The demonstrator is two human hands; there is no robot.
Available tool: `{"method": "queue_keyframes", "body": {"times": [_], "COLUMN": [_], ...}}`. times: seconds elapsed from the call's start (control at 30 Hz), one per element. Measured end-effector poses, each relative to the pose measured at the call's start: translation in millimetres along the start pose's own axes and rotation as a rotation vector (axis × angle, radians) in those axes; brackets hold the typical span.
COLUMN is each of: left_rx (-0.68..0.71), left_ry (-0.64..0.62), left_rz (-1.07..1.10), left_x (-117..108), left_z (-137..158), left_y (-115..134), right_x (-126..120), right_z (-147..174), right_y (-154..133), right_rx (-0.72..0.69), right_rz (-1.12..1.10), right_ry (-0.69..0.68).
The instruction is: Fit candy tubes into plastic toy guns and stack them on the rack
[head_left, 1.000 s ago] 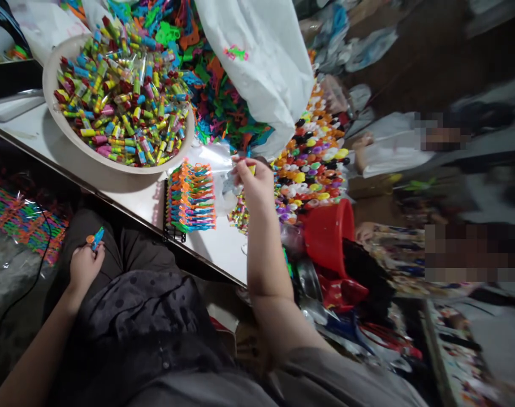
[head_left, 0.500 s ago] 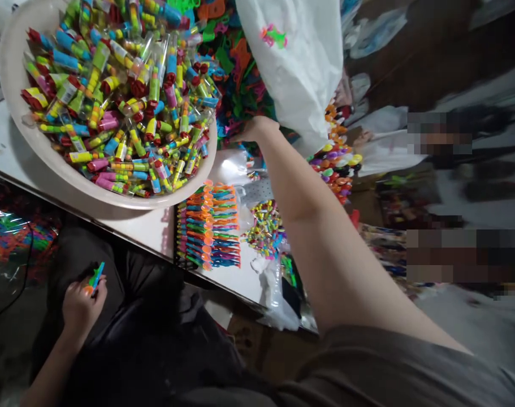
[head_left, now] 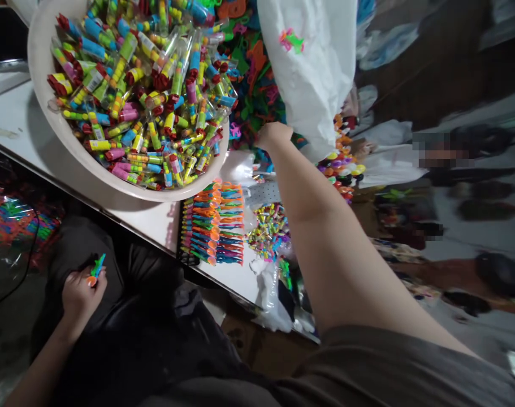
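Observation:
My left hand (head_left: pixel 79 297) is closed around a small plastic toy piece (head_left: pixel 98 265) in blue, green and orange, held over my dark trousers. At the end of my stretched-out arm, my right hand (head_left: pixel 275 134) reaches into a heap of loose coloured plastic pieces (head_left: pixel 244 99). Its fingers are hidden behind the back of the hand, so what they touch does not show. A white bag (head_left: pixel 308 73) hangs beside the heap, with a pink and green print on it. Nearer me, similar plastic toys stand packed side by side in a row (head_left: pixel 215 223) on the table.
A big pale basin (head_left: pixel 40 85) full of clear tubes with coloured contents stands on the white table (head_left: pixel 147 220). Beyond the row lies a pile of small colourful pieces (head_left: pixel 268 226). A clear bag of coloured items (head_left: pixel 20 220) is at the left. Blurred people are at the right.
The view has shifted, so the basin and table sit slightly further right. My right hand has tipped downward at the heap, its fingers now out of sight. My left hand keeps hold of the toy piece.

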State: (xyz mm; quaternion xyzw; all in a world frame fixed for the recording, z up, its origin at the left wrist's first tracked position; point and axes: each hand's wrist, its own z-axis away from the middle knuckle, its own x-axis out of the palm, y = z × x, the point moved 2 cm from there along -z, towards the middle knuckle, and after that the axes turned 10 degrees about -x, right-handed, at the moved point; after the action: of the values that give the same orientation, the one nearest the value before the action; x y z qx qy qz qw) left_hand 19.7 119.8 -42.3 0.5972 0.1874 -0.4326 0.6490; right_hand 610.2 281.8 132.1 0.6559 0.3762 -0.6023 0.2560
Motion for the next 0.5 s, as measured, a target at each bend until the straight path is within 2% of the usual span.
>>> {"method": "queue_keyframes", "body": {"times": [0.13, 0.23, 0.33, 0.4, 0.5], "left_rx": [-0.006, -0.036, -0.099, -0.172, -0.255], "left_ry": [0.021, 0.004, -0.014, -0.027, -0.067], "left_rz": [-0.069, -0.081, -0.02, 0.129, 0.545], "left_x": [-2.3, -6.8, -11.3, -14.0, -18.1], "left_z": [0.0, -0.1, -0.2, 0.2, 4.3], "left_y": [2.9, 8.6, 11.7, 13.3, 23.9], "right_x": [-43.3, -77.3, -109.2, -130.8, -159.5], "right_z": [15.2, 31.7, 61.6, 95.5, 170.8], "right_y": [-5.4, -17.0, -37.6, -57.2, -86.9], "right_rx": [-0.015, -0.052, -0.092, -0.149, -0.244], "right_rz": [0.322, 0.346, 0.317, 0.243, 0.006], "right_ry": [-0.089, -0.045, -0.013, 0.034, 0.119]}}
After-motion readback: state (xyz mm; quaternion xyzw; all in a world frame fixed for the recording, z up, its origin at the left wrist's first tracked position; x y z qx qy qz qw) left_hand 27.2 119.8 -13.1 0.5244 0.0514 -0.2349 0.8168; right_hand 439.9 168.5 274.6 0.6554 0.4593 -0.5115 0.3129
